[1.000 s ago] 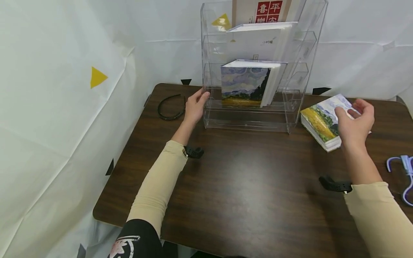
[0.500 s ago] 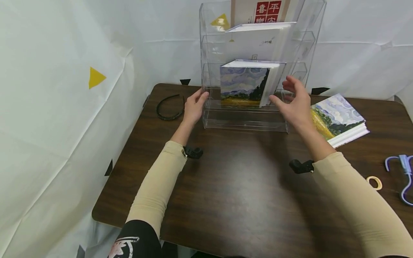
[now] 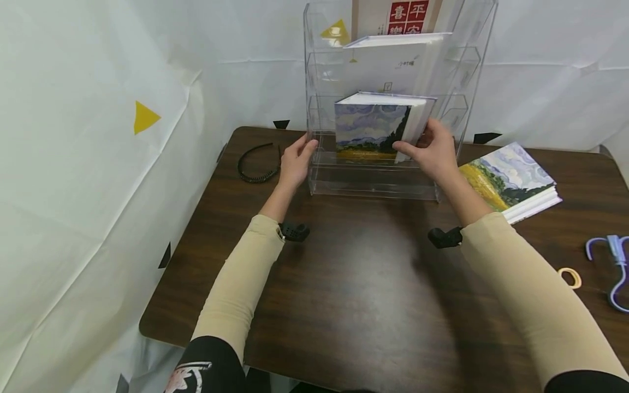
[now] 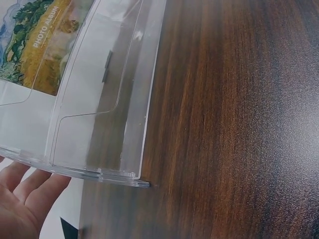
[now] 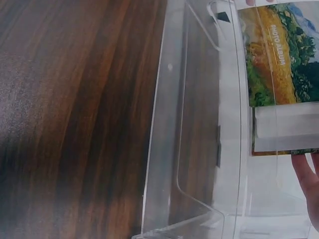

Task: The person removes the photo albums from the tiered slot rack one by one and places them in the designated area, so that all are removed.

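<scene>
In the head view a clear acrylic tiered rack stands at the back of the table. My left hand holds its left side edge; in the left wrist view several fingers meet the outside of the side panel. A photo album with a landscape painting cover stands in the front tier. My right hand grips its right side, thumb at the page edges, fingers behind the back cover. A second album with a similar cover lies on the table to the right, partly behind my right forearm.
White book and a book with red characters stand in the rack's upper tiers. A black headband lies left of it. At the right lie a beige ring and a lilac hook-shaped thing.
My right hand has left the album lying on the right, moved left to the rack and taken hold of the front-tier album. My left hand has stayed at the rack's side.
</scene>
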A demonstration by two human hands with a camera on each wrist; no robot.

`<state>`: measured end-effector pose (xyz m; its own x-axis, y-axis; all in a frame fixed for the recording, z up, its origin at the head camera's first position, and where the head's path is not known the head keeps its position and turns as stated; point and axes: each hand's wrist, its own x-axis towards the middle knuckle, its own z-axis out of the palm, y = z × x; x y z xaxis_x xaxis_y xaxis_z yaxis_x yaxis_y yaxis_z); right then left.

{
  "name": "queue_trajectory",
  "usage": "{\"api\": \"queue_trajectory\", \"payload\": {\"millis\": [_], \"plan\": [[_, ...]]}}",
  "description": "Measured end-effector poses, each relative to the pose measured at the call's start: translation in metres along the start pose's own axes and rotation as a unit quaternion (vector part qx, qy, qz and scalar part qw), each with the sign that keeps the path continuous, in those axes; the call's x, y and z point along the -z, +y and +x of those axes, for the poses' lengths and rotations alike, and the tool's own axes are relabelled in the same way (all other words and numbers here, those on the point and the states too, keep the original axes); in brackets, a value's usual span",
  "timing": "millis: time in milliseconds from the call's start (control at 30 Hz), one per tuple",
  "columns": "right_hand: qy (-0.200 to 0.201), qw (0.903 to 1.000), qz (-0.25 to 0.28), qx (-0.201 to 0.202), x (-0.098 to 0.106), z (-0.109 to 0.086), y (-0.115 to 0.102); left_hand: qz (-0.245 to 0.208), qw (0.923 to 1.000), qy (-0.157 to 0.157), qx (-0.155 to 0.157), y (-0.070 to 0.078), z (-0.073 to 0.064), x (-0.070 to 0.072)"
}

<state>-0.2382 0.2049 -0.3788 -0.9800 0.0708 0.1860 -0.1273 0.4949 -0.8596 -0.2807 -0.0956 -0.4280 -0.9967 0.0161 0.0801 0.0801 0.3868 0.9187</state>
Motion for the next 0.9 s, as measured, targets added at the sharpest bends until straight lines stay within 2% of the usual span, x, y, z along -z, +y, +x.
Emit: {"api": "queue_trajectory", "payload": {"millis": [167,333,533,700,800,900], "plan": [[-0.011,0.9999,-0.009,-0.006,-0.004,0.002,0.005,0.000,1.0000,0.001,0.000,-0.002,-0.002,0.000],[-0.012,0.9997,-0.010,0.019,-0.006,0.001,0.007,0.004,1.0000,0.003,0.004,-0.002,-0.002,0.000],[-0.004,0.9975,0.033,0.062,-0.004,0.002,0.005,0.011,0.9999,0.007,0.003,-0.002,-0.001,-0.001],[0.018,0.9926,0.076,0.093,0.010,-0.001,-0.010,0.011,0.9999,0.009,0.002,-0.002,-0.001,-0.001],[0.039,0.9840,0.129,0.116,0.025,-0.007,-0.019,0.008,0.9999,0.010,0.000,-0.002,-0.001,-0.001],[0.060,0.9609,0.240,0.124,0.042,-0.021,-0.025,0.007,1.0000,0.007,0.000,-0.001,-0.001,-0.002]]}}
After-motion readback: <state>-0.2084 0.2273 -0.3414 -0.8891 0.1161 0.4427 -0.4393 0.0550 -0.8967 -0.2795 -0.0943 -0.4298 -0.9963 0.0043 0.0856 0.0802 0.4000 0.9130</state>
